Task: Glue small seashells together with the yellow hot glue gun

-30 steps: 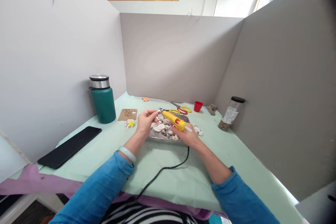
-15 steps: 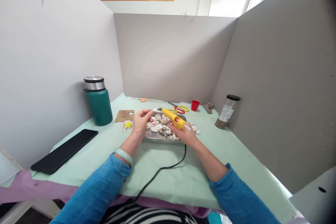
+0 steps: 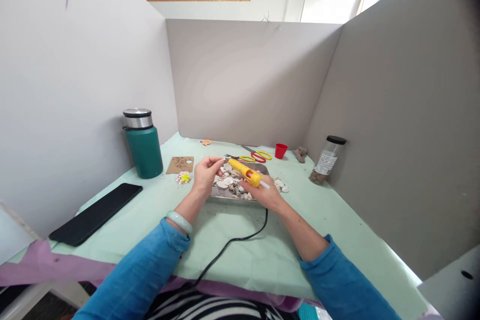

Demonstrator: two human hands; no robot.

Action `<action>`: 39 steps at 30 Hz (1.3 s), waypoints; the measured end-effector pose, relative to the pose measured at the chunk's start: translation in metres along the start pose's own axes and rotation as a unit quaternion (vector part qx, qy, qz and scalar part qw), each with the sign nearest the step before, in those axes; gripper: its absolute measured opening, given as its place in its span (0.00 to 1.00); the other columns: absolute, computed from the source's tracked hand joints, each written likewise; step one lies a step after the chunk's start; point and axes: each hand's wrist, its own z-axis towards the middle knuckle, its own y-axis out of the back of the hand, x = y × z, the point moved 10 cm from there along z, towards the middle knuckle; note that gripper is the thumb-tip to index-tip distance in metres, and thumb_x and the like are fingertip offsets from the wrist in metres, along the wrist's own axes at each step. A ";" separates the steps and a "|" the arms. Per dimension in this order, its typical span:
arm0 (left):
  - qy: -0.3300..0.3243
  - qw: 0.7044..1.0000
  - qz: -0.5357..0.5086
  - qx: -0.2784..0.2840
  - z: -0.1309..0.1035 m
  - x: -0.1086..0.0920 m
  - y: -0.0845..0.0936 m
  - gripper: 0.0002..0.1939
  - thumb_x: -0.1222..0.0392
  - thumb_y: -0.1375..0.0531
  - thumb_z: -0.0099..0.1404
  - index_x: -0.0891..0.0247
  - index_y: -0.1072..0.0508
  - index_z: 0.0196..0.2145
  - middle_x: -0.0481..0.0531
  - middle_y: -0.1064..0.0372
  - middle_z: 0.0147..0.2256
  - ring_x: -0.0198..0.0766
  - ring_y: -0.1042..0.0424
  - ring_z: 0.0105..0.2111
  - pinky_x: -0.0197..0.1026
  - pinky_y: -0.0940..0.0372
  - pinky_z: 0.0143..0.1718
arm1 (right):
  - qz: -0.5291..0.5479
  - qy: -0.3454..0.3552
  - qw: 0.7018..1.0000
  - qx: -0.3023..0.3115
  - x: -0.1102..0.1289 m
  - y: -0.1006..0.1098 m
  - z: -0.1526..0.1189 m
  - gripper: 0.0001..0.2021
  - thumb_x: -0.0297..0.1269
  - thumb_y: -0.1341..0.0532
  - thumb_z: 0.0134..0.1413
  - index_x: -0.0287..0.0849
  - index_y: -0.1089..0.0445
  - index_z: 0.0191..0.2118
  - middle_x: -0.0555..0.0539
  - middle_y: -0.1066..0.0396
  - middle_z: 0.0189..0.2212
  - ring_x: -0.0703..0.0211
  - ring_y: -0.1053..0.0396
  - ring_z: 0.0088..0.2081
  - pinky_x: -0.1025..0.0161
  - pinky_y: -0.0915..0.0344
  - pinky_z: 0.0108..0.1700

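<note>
My right hand (image 3: 262,192) is wrapped round a yellow glue gun (image 3: 243,170), with a white glue stick (image 3: 264,184) poking out of its back end. The gun's nozzle points up and left, right by the fingertips of my left hand (image 3: 205,175). Those fingers are pinched together on something small and pale, too small to name. Under both hands lies a metal tray (image 3: 234,200) holding many shells (image 3: 227,180). Left of my left hand rests a round shell-like decoration with a yellow star (image 3: 184,177), near a brown board (image 3: 180,164).
Two pairs of scissors (image 3: 258,156) lie behind the tray, with a red cup (image 3: 281,151) beside them. A lidded jar (image 3: 327,160) leans at right. A green bottle (image 3: 143,150) and a black phone-like slab (image 3: 96,214) are at left. A black cord (image 3: 232,241) runs toward me.
The glue gun's nozzle and my left fingertips have come closer together, and the pale piece is now mostly hidden. The whole view has shifted slightly to the left.
</note>
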 end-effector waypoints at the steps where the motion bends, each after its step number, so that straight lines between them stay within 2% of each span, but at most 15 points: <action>1: -0.001 1.000 0.000 0.000 0.000 0.000 0.000 0.16 0.55 0.32 0.45 0.68 0.28 0.28 0.45 0.35 0.18 0.27 0.39 0.16 0.34 0.43 0.20 | 0.002 0.002 1.000 -0.004 0.000 0.001 0.000 0.19 0.50 0.41 0.49 0.40 0.27 0.38 0.50 0.33 0.22 0.65 0.40 0.21 0.67 0.42 0.24; 6: -0.005 1.000 0.002 -0.001 0.000 0.000 0.000 0.15 0.55 0.33 0.45 0.67 0.28 0.28 0.44 0.36 0.17 0.27 0.40 0.16 0.33 0.43 0.21 | 0.029 0.001 0.999 -0.021 0.001 0.004 0.000 0.19 0.50 0.42 0.49 0.40 0.28 0.39 0.50 0.32 0.22 0.64 0.40 0.21 0.67 0.42 0.24; 21: 0.006 1.000 0.000 0.000 -0.002 0.000 -0.001 0.15 0.56 0.33 0.45 0.68 0.28 0.28 0.44 0.37 0.15 0.28 0.39 0.16 0.33 0.42 0.20 | 0.016 0.004 1.000 0.000 -0.002 -0.002 0.000 0.18 0.50 0.40 0.48 0.41 0.27 0.38 0.51 0.35 0.21 0.64 0.42 0.21 0.66 0.43 0.24; 33: 0.000 1.000 0.001 -0.006 0.000 0.002 0.001 0.16 0.55 0.33 0.44 0.68 0.28 0.28 0.45 0.35 0.17 0.27 0.39 0.16 0.33 0.43 0.21 | 0.026 0.008 0.999 -0.022 0.000 0.003 0.000 0.19 0.51 0.42 0.49 0.41 0.29 0.38 0.50 0.33 0.24 0.64 0.40 0.22 0.67 0.42 0.25; 39: 0.004 1.000 0.002 -0.001 -0.001 0.001 0.000 0.15 0.55 0.33 0.45 0.67 0.29 0.28 0.44 0.37 0.15 0.28 0.39 0.16 0.33 0.43 0.20 | -0.002 0.035 0.999 -0.011 0.008 0.002 -0.001 0.16 0.50 0.42 0.50 0.42 0.29 0.35 0.51 0.35 0.23 0.64 0.41 0.23 0.66 0.43 0.26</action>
